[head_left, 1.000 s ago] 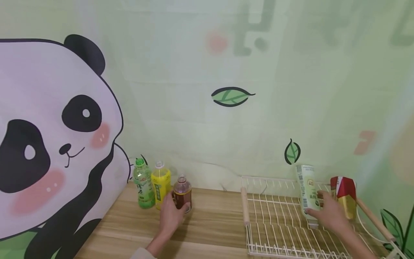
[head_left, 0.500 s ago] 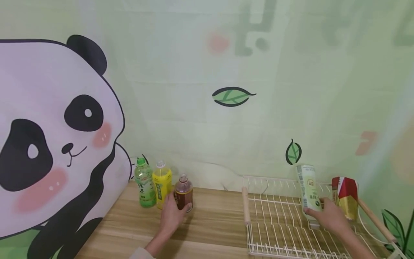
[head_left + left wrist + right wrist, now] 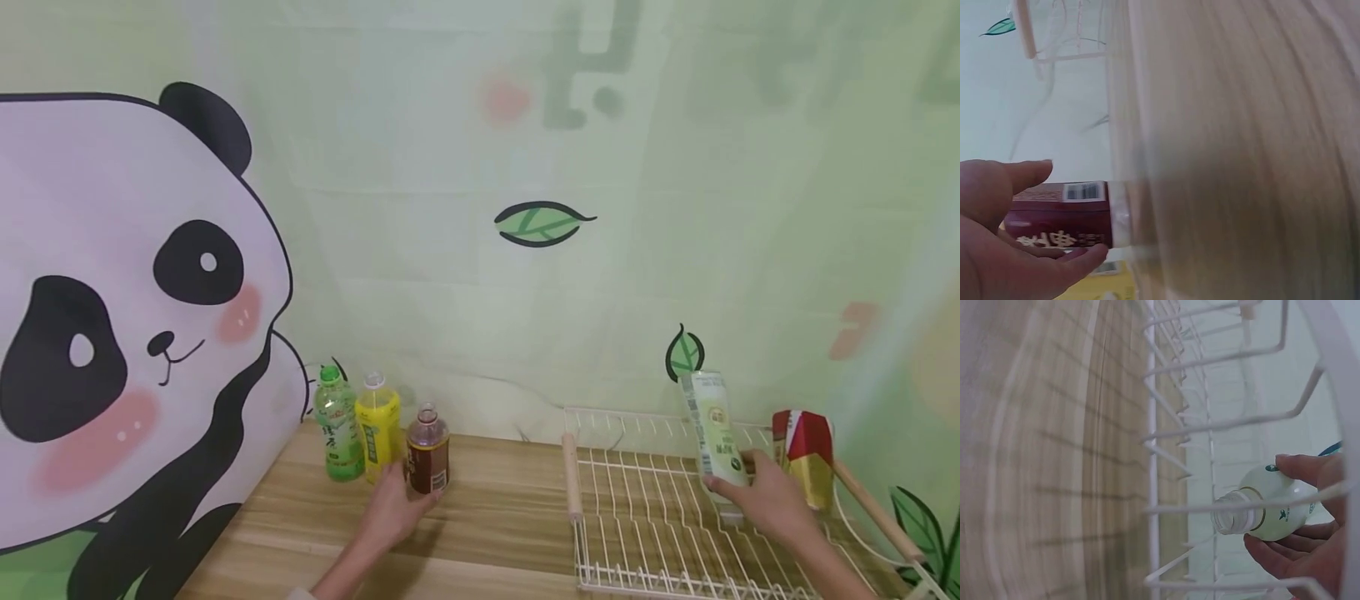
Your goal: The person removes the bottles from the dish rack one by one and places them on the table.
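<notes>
Bottle (image 3: 716, 425), pale green, slightly higher than before, neck down, long axis steep, gripped by right hand (image 3: 776, 500), left hand (image 3: 393, 506) drawn back, fingers parted, beside dark bottle (image 3: 429, 462).

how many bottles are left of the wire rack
3: the green bottle at left, the yellow bottle in the middle, the maroon bottle at right, near the left hand.

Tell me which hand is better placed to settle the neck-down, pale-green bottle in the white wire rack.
Likely the right hand: it grips the pale-green bottle at the white wire rack, while the left hand is away by the dark-red-labelled bottle.
</notes>
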### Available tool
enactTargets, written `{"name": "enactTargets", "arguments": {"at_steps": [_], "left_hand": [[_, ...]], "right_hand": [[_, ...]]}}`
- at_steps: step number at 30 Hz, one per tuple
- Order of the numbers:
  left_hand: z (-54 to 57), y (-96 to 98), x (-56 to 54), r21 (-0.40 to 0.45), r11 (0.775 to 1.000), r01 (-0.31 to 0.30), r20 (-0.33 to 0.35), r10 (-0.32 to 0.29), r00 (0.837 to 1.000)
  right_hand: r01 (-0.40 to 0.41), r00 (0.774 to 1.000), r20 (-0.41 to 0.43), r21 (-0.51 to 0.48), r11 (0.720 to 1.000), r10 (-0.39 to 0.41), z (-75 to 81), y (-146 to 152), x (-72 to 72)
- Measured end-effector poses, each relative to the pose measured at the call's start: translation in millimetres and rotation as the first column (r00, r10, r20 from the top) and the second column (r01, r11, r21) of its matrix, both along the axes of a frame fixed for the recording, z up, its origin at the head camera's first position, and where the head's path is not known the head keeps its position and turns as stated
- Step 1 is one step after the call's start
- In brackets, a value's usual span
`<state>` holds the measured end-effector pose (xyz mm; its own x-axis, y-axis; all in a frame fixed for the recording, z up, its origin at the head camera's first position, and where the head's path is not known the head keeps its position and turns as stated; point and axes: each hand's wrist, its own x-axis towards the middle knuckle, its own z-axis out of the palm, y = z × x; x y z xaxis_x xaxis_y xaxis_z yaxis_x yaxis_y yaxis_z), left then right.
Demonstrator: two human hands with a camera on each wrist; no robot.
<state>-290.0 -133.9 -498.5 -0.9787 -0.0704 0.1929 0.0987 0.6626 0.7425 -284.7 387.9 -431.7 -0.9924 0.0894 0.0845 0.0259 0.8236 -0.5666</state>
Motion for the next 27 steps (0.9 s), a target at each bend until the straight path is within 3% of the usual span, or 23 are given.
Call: {"name": "enactTargets", "arguments": {"at_steps": [7,13,16,18,22,25,27], "left_hand": [[22.5,-0.4,20.7,-0.019,0.996,0.086,0.078,-0.084,0.993],[59.4,17.2,38.0,-0.085,0.982,0.167,0.145,-0.154,0.977],[78.7,32.7,46.6,-0.09,0.97,0.228,0.118,-0.217,0.969],[89.3,43.9,50.6,-0.085,0.955,0.284,0.062,-0.28,0.958],[104.2,67.8,51.4,-0.118,0.913,0.391,-0.09,-0.402,0.911],[113.5,84.7,47.3,-0.197,0.883,0.425,-0.222,-0.463,0.858],[119.7,94.3,44.2,-0.263,0.867,0.423,-0.311,-0.492,0.813]], "right_hand": [[-0.039,0.998,-0.05,0.011,0.999,0.039,15.0,-16.5,7.6],[-0.135,0.983,-0.122,0.02,0.991,0.136,34.2,-39.6,17.0],[-0.184,0.969,-0.162,0.039,0.982,0.188,43.6,-51.9,22.3],[-0.206,0.958,-0.188,0.068,0.976,0.215,48.7,-59.5,25.8],[-0.227,0.946,-0.209,0.117,0.967,0.247,57.7,-73.8,33.4],[-0.226,0.937,-0.234,0.16,0.961,0.259,63.4,-84.1,38.7],[-0.228,0.927,-0.257,0.197,0.954,0.274,66.2,-90.8,41.8]]}}
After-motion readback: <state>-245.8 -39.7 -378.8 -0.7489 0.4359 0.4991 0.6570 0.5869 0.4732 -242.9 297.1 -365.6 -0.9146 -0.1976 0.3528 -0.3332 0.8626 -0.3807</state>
